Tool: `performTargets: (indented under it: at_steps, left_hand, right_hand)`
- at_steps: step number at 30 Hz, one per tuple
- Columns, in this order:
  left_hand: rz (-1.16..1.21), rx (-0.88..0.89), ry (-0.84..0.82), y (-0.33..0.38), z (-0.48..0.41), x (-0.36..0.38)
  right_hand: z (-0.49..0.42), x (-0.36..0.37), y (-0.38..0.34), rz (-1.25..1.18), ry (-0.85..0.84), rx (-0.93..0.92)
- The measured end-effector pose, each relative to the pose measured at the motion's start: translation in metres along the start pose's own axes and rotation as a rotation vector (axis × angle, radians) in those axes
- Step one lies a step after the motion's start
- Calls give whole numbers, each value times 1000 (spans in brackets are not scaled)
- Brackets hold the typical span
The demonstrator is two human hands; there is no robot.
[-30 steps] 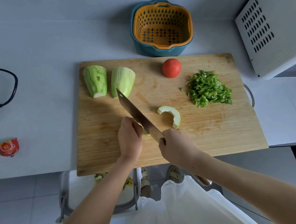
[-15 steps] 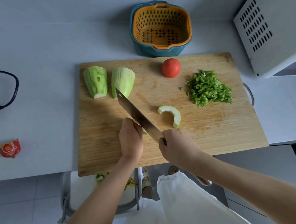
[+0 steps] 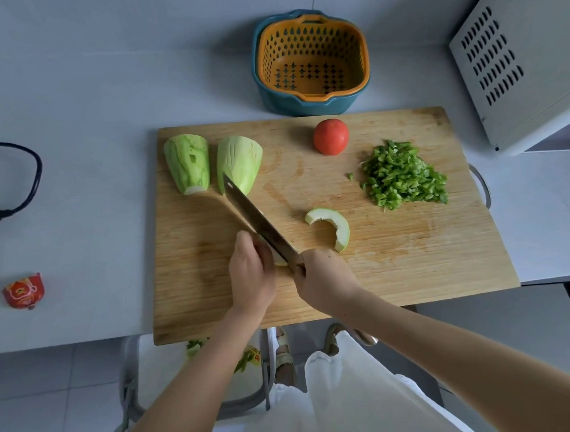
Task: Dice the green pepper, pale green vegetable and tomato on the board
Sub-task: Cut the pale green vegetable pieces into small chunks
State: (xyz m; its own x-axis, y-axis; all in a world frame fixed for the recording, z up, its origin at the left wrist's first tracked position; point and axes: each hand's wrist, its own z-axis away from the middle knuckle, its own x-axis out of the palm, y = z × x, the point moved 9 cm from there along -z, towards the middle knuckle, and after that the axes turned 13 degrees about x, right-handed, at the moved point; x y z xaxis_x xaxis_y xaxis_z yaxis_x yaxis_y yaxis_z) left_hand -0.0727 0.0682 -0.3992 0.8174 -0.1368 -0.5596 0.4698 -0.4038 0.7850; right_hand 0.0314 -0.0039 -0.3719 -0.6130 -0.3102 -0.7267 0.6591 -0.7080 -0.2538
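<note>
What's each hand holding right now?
Left hand: closed, fingers curled over a pale green piece that is mostly hidden.
Right hand: closed, gripping the knife by its handle.

The right hand [image 3: 323,278] grips the knife [image 3: 261,222] over a pale green piece — mostly hidden by the left hand [image 3: 252,277]. A curved slice [image 3: 335,228] lies just beside the blade on the board [image 3: 411,258].
</note>
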Motion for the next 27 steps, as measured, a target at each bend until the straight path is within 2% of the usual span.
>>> performTargets:
  at_steps: [4,9,17,27]
  left_hand:
    - [-5,113,-35,5,-3,-4]
    - [-63,-5,-75,-2,1,4]
    - [-189,95,-89,9,-2,5]
    - [-189,114,-97,6,-2,7]
  right_hand:
    - [-1,-2,4,-41,-9,-7]
    - [20,-18,5,-16,38,-27]
    - [32,-21,3,78,11,-34]
    - [29,-19,-2,113,-9,-17]
